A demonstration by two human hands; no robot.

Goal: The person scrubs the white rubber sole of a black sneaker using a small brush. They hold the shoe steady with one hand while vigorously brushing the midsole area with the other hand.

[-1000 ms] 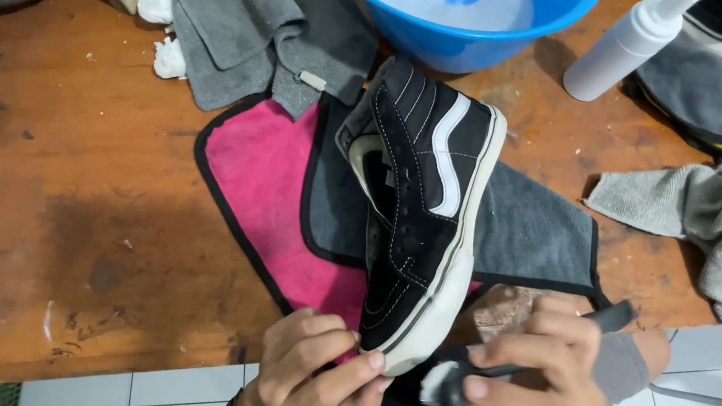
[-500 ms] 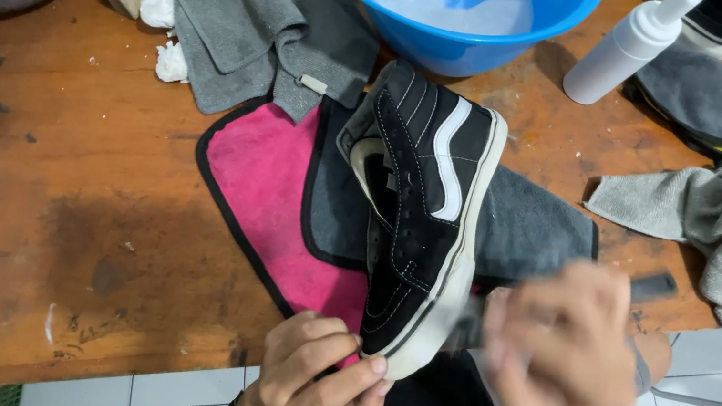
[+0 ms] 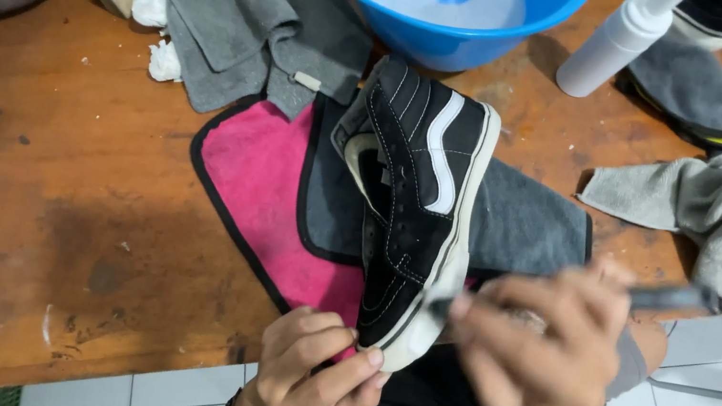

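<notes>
Since 0.5 s ago, right hand (image 3: 539, 357) has slid its brush (image 3: 655, 298) along the shoe (image 3: 413, 211) sole, fingers clamped; left hand (image 3: 308, 383) pinches the toe, lower centre.

View: one head-worn camera
Facing: steeply down over the wooden worktop (image 3: 69, 215) edge
Nearness: close; both hands fill the lower frame

A black shoe (image 3: 413, 211) with a white side stripe and white sole is lying on its side, toe pointing off the table edge. A dark-handled brush (image 3: 655, 298), blurred, is crossing beside its sole.
</notes>
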